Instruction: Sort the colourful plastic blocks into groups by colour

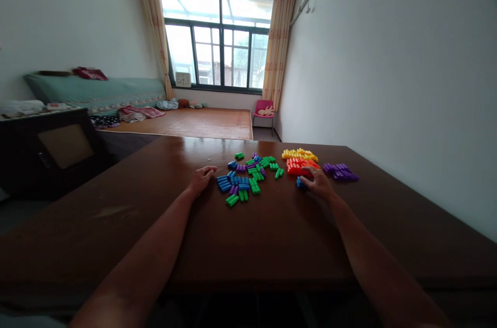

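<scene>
Bench (252, 245): dark wood, carrying every plastic tube piece I can see.
Mixed spread (256, 173): left of the orange group; green, blue and purple jumbled, so I judge most of the remainder sits here.
Orange group (300, 166): my landmark; one colour, looks done.
Yellow group (300, 154): just beyond orange, also gathered.
Purple group (341, 172): right of orange; probably incomplete.
Right hand (320, 183): at orange's near edge, fingers at the blue piece (299, 182); I can't tell whether they're clamped on it.
Left hand (201, 179): well left of orange, beside the spread; finger spacing unclear to me.

Blue piece (299, 182), apparently flat, near orange pieces (296, 166).
</scene>
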Tool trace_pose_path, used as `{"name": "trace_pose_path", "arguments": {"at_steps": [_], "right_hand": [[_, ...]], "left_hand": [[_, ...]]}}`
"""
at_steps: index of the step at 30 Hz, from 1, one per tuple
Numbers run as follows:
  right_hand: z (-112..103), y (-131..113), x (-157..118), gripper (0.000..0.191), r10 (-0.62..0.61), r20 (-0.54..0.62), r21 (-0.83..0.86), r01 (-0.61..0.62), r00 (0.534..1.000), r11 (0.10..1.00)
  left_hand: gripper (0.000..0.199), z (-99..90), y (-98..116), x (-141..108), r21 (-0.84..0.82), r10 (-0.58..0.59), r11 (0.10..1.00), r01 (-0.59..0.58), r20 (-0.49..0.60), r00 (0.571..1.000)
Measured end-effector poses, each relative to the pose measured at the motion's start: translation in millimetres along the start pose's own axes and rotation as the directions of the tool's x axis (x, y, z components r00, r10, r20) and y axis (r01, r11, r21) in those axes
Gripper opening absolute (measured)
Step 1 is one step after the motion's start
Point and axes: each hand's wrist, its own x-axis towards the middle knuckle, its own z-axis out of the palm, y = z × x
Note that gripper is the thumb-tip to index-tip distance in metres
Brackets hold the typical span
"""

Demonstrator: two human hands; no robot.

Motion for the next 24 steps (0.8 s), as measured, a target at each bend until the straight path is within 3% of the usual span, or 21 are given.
{"name": "trace_pose_path", "arguments": {"at_steps": [2, 5, 8, 10, 12, 15, 20, 24], "right_hand": [[10.8, -25.6, -0.3, 0.031, -0.055, -0.012, -0.027, 0.055, 0.998, 0.998], [39.4, -68.2, -2.2, 0.030, -0.267, 0.211, 0.051, 0.262, 0.940, 0.964], [71.7, -101.2, -3.2, 0.045, -0.388, 0.361, 0.084, 0.385, 0.848, 0.919], [88.5, -115.2, -2.0, 0.057, -0.378, 0.394, 0.064, 0.386, 0.838, 0.920], [99.3, -123.7, -0.5, 0.060, -0.338, 0.401, 0.022, 0.361, 0.851, 0.933], [103.8, -127.7, -1.4, 0.050, -0.297, 0.395, -0.014, 0.328, 0.870, 0.944], [93.1, -119.5, -6.5, 0.037, -0.375, 0.405, 0.116, 0.360, 0.834, 0.926], [89.5, -120.9, 3.4, 0.025, -0.329, 0.311, 0.119, 0.307, 0.892, 0.944]], "left_hand": [[0.042, 0.6, -3.2, 0.6, 0.037, 0.024, 0.999, -0.025, 0.021, 0.999], [0.041, 1.0, -8.7, 1.9, 0.083, 0.046, 0.995, -0.050, 0.047, 0.998], [0.040, -0.2, -11.9, 2.5, 0.108, 0.060, 0.992, -0.067, 0.067, 0.996], [0.040, -1.5, -11.9, 2.5, 0.105, 0.062, 0.992, -0.068, 0.062, 0.996], [0.041, -2.5, -10.6, 2.6, 0.091, 0.057, 0.994, -0.061, 0.047, 0.997], [0.040, -2.3, -7.7, 3.4, 0.071, 0.043, 0.996, -0.045, 0.037, 0.998], [0.036, -0.3, -0.5, 3.6, 0.082, 0.033, 0.996, -0.037, 0.046, 0.998], [0.033, -0.6, 4.6, 2.4, 0.137, 0.048, 0.989, -0.055, 0.058, 0.997]]}}
